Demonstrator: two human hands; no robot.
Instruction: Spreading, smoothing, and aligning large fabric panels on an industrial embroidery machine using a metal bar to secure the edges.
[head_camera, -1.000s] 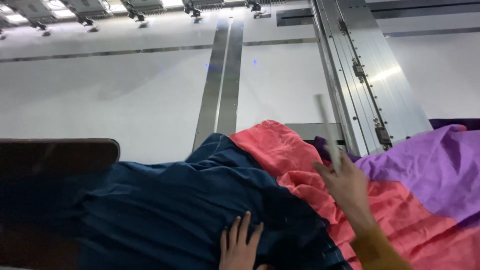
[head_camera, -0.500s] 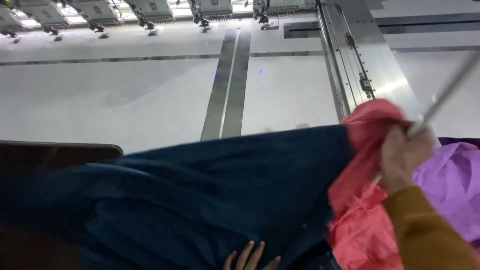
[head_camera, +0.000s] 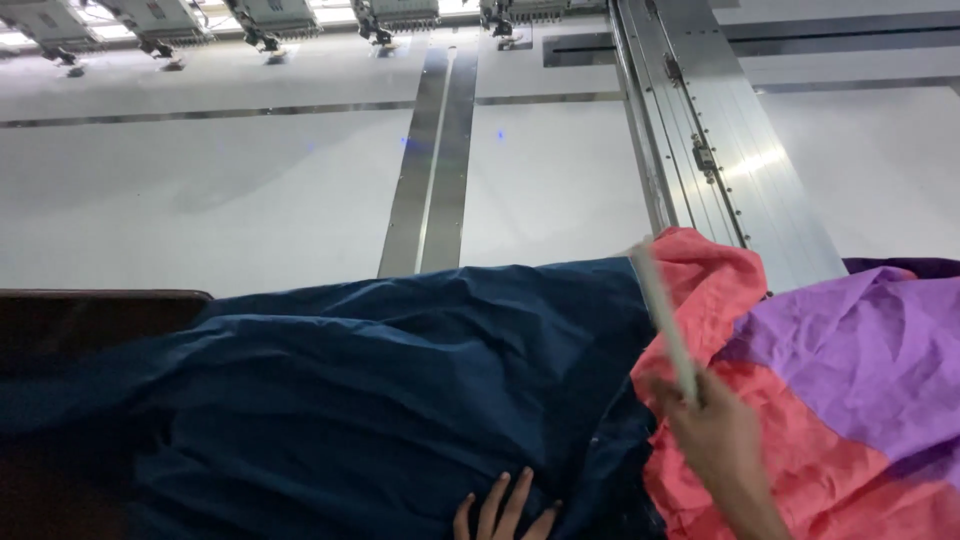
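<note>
I see the pale stick (head_camera: 664, 318) running from near right to far left over the coral fabric (head_camera: 720, 300), my right hand (head_camera: 715, 445) closed on its near end, while my left hand (head_camera: 500, 510) lies flat and open on the navy fabric (head_camera: 400, 380).

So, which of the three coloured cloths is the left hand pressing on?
The dark blue cloth: the left hand lies flat on it, while the coral cloth and purple cloth lie further right.
</note>
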